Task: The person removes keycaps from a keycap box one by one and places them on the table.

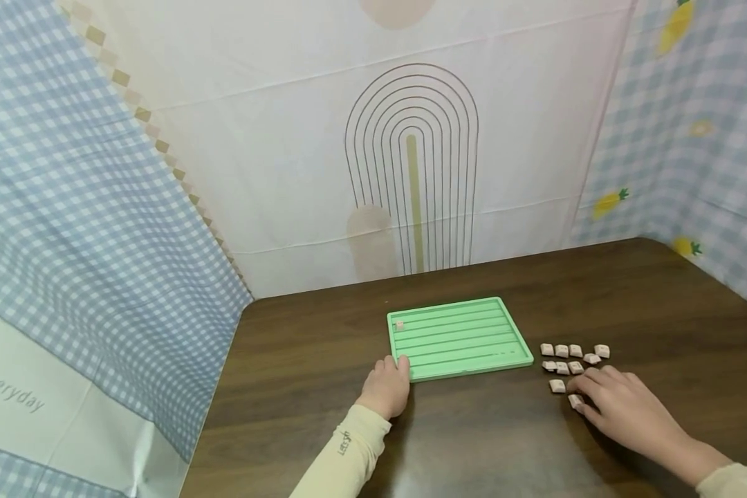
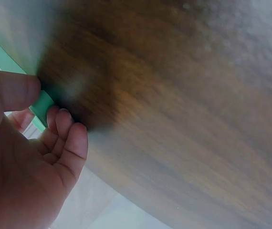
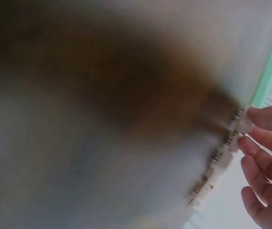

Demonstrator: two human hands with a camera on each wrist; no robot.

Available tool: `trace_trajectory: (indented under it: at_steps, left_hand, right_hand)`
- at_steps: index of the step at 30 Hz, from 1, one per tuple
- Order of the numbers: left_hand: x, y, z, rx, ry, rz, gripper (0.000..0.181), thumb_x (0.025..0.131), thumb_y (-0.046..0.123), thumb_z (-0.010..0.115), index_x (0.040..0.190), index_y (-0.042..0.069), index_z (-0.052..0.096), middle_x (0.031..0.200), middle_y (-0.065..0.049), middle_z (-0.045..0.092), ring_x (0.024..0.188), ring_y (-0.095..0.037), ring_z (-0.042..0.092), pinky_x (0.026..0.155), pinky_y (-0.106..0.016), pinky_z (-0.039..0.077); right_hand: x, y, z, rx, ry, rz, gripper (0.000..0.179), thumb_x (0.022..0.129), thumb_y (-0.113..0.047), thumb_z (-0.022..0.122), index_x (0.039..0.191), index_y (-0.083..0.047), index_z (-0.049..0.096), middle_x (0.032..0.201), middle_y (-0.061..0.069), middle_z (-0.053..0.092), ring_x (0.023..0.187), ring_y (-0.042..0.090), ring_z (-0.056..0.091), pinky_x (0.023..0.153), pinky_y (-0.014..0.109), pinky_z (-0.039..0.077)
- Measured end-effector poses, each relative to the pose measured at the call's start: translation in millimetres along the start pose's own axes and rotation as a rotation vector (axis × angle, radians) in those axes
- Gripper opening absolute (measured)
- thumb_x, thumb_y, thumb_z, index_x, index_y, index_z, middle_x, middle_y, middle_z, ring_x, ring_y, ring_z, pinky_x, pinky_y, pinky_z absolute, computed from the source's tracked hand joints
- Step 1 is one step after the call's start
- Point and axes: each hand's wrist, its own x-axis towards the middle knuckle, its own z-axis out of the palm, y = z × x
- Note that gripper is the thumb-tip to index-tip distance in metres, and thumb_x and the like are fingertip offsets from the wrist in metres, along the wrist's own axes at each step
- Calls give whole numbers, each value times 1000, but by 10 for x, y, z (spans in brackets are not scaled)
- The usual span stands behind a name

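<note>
A pale green tray (image 1: 457,335) with raised parallel ridges lies on the table, one small whitish keycap (image 1: 400,325) in its far left part. My left hand (image 1: 386,387) grips the tray's near left corner; in the left wrist view the thumb lies over the green rim (image 2: 43,105) and the fingers curl beneath. At the right, my right hand (image 1: 625,408) pinches a whitish keycap (image 1: 575,401) between thumb and forefinger, low over the table. Beyond those fingertips sit several more keycaps (image 1: 561,351) in loose rows, one (image 1: 557,386) standing just left of the forefinger.
The dark wooden table (image 1: 311,360) runs back to a patterned cloth (image 1: 299,173) hanging behind it. Blue checked cloth (image 1: 162,207) hangs along the left side, and another checked cloth (image 1: 722,159) borders the right edge.
</note>
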Motion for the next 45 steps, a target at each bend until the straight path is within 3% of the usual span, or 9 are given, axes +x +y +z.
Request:
trace_trajectory:
  at_steps: [8,15,20,25,27,30,33,36,45]
  left_hand:
    - [-10,-2,-45,11,16,-9,17,92,10,52,94,7,35,88,-11,47,76,-21,45,65,-31,43]
    - [-28,21,-9,16,2,-11,17,93,12,51,96,8,35,90,-11,47,77,-21,45,66,-29,42]
    - [-59,14,10,14,-13,-13,18,92,13,52,96,9,34,91,-10,46,77,-20,41,66,-28,41]
    - [-60,9,56,26,14,-32,18,92,12,52,96,9,35,91,-10,45,78,-20,43,67,-29,42]
    - [-15,-12,183,61,77,-23,13,94,14,46,97,9,35,91,-9,45,78,-19,43,66,-28,42]
    - [4,-7,219,100,118,-14,13,95,16,46,97,10,35,91,-8,45,77,-18,44,64,-27,43]
    - [-10,8,210,109,124,-3,15,94,16,48,95,10,35,89,-7,45,76,-18,44,63,-26,42]
    - [-61,55,77,93,58,-18,22,91,17,55,94,10,35,89,-8,45,76,-19,44,63,-25,41]
    - [-41,9,34,108,33,-27,21,91,18,54,95,11,35,90,-7,44,77,-18,43,65,-25,41]
  right_hand:
    - [202,6,-156,34,37,-37,23,64,-22,80,82,-23,66,83,-10,59,71,11,53,55,29,41]
    - [665,-285,-183,126,-2,-79,21,72,-21,76,90,-18,67,91,-4,63,85,19,57,69,37,48]
    - [1170,-558,0,242,-108,-47,19,80,-19,69,98,-13,66,99,1,64,96,24,58,77,41,48]
    - [1694,-890,277,355,-186,-82,22,85,-18,65,105,-10,64,104,5,64,102,27,58,83,43,48]
    - [1869,-1022,384,369,-215,-92,23,85,-19,65,107,-9,63,105,6,63,101,27,58,82,42,49]
    - [2066,-1176,534,384,-251,-78,24,87,-19,63,109,-9,63,108,7,63,103,27,58,83,42,49]
    - [2156,-1275,698,412,-271,-50,25,89,-22,60,110,-9,62,109,8,62,104,27,58,86,43,48]
    - [2193,-1333,813,407,-274,-39,25,91,-23,57,110,-8,61,108,8,62,102,27,58,85,42,48]
    - [2304,-1444,844,310,-228,-36,15,90,-17,58,100,-8,65,96,6,62,90,24,58,76,38,50]
